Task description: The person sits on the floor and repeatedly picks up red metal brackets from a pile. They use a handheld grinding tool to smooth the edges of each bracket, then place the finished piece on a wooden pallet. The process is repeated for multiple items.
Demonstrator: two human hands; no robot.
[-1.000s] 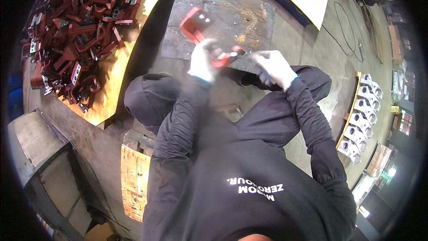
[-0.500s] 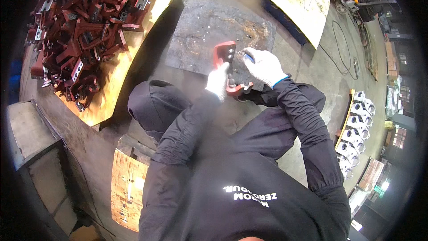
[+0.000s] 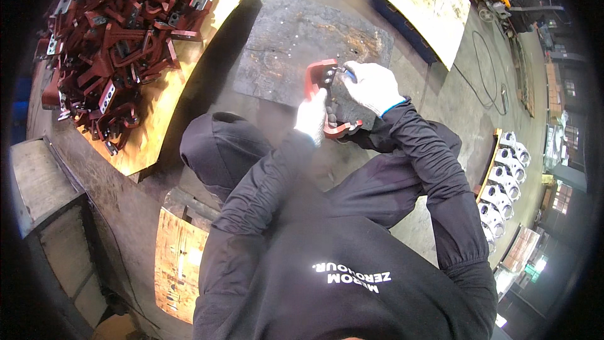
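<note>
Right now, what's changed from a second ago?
The left hand has brought the red bracket rightward and closer to the body, still gripping it. The right hand has gone from the bracket's lower end to its holed upper end, a blue item showing in its grip. The red pile and silver parts stayed put.

Red brkt (image 3: 311,79), wht gloves (image 3: 374,89), blk top (image 3: 277,271)

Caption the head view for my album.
Gloved left grip holds a red bracket; right grip holds something blue beside it.

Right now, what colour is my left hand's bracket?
Red bracket, showing best in the head view.
</note>
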